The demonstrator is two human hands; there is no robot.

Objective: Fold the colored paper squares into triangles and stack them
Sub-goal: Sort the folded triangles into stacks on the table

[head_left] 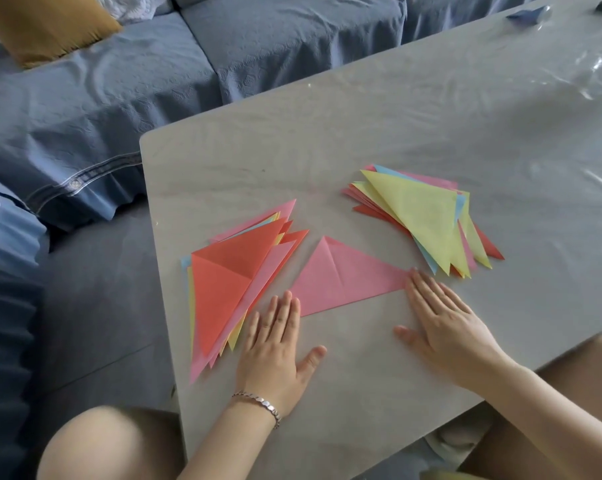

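Observation:
A pink paper triangle [341,277] lies flat on the grey table [362,133], with a crease running down from its top corner. My left hand [279,344] rests flat, fingers together, its fingertips at the triangle's lower left corner. My right hand [441,317] lies flat too, fingertips touching the right tip. To the left sits a fanned stack of folded triangles [230,282] topped by a red one. At the right is another stack [427,216] topped by a yellow triangle.
A blue covered sofa [102,98] with a mustard cushion [46,26] runs along the far left. The table's left edge is close to the red-topped stack. My knees show below the near table edge. A dark blue object [526,12] lies at the far right corner.

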